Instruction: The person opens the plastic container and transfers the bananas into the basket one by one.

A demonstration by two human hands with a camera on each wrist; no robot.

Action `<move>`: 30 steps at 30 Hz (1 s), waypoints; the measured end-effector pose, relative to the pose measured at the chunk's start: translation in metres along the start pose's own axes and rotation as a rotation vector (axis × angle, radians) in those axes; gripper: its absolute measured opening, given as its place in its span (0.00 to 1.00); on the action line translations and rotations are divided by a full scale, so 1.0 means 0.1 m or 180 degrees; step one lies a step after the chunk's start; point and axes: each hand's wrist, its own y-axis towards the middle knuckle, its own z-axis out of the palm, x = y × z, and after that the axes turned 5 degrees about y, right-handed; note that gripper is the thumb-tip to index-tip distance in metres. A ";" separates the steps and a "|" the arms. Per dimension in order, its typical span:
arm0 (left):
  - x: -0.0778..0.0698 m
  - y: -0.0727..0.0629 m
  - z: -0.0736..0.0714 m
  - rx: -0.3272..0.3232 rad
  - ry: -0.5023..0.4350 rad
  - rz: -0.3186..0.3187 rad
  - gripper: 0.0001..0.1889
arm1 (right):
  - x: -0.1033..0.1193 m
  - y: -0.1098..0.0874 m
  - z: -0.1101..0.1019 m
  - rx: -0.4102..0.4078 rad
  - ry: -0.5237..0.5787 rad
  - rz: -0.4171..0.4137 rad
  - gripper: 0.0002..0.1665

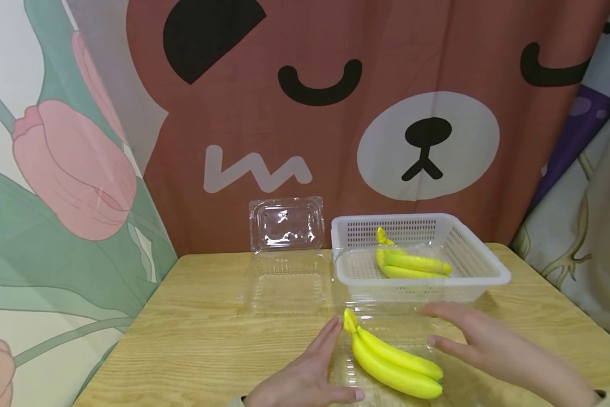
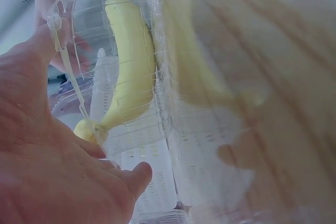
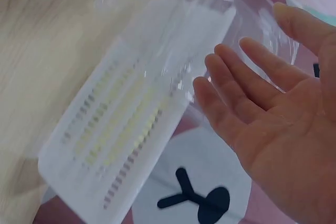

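Observation:
Two yellow bananas (image 1: 391, 362), joined at the stem, lie in the base of a clear plastic clamshell box (image 1: 381, 322) at the table's front. Its transparent lid stands raised at the back, in front of the basket. My left hand (image 1: 305, 373) rests along the box's left side, fingers extended, thumb near the front. The left wrist view shows this hand (image 2: 68, 140) against the box's rim. On the right, my right hand (image 1: 503, 350) hovers by the lid's edge with nothing gripped. Its fingers (image 3: 231, 90) are spread and loosely bent in the right wrist view; contact with the lid cannot be told.
A white perforated basket (image 1: 488, 274) with more bananas (image 1: 411, 265) stands behind the front box. Left of it, another clear clamshell box (image 1: 286, 282) sits with its lid up. A curtain with a bear face (image 1: 335, 130) hangs behind the wooden table (image 1: 198, 328).

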 end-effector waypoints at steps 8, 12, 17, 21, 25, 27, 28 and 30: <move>0.01 -0.02 0.01 -0.0028 0.0009 -0.0020 0.58 | 0.16 0.06 0.24 0.0433 0.0344 0.0127 0.32; 0.01 -0.02 0.02 -0.0043 0.0022 0.0017 0.58 | 0.23 0.07 0.33 0.0665 0.0643 0.0571 0.35; 0.01 -0.01 0.02 -0.0042 0.0008 -0.0002 0.58 | 0.28 0.11 0.47 0.0802 0.0563 0.0579 0.35; 0.01 0.00 0.02 -0.0039 0.0012 0.0003 0.59 | 0.29 0.13 0.59 0.0888 0.0534 0.0599 0.37; 0.02 -0.01 0.02 -0.0049 -0.0018 0.0059 0.59 | 0.29 0.14 0.67 0.0951 0.0623 0.0668 0.40; 0.03 -0.01 0.02 -0.0052 -0.0046 0.0095 0.59 | 0.29 0.14 0.69 0.0975 0.0687 0.0703 0.41; 0.03 -0.01 0.02 -0.0054 -0.0057 0.0109 0.59 | 0.29 0.15 0.69 0.0989 0.0709 0.0727 0.41; 0.03 -0.02 0.02 -0.0054 -0.0063 0.0125 0.59 | 0.29 0.15 0.70 0.1006 0.0736 0.0761 0.41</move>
